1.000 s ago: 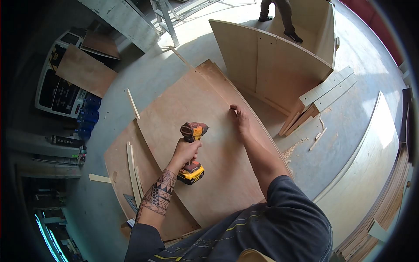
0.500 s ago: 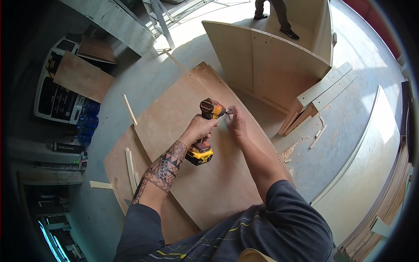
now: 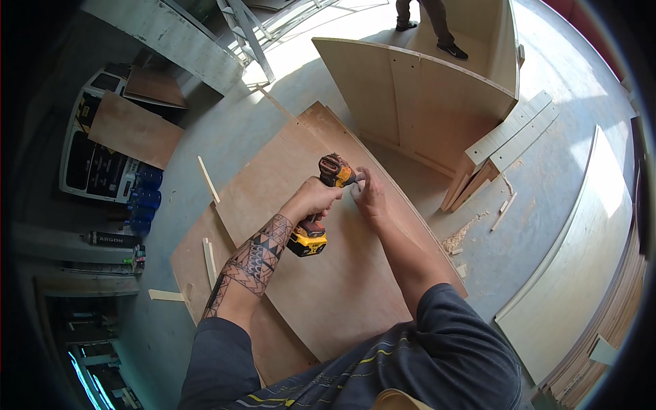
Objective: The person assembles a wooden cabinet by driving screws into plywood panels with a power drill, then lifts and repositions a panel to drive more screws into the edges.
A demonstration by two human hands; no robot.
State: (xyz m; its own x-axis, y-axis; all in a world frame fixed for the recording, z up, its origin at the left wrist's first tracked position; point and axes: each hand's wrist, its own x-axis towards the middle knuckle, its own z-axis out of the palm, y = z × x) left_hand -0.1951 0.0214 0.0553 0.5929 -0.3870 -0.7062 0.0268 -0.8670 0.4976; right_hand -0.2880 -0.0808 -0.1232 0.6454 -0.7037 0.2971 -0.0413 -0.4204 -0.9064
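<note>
My left hand [image 3: 316, 199] is wrapped round the grip of a yellow and black cordless drill [image 3: 334, 169]. The drill's nose points right, and its battery [image 3: 307, 244] hangs below the hand. At that nose, the thumb and fingers of my right hand [image 3: 371, 195] are pinched together. Whatever lies between those fingertips is too small and covered to make out. Both hands are above a large plywood sheet [image 3: 321, 273], which lies on other wooden panels.
Beyond the sheet stands a plywood box [image 3: 437, 102], with a person's legs [image 3: 437, 24] inside or behind it. Slatted wooden pieces [image 3: 502, 147] and wood shavings [image 3: 459, 236] are to the right. A pale curved panel [image 3: 567, 273] lies farther right; thin strips [image 3: 208, 179] lie left.
My right fingertips are now closer against the drill's nose. The drill is tilted slightly differently, its battery a little farther left. The whole view has shifted slightly.
</note>
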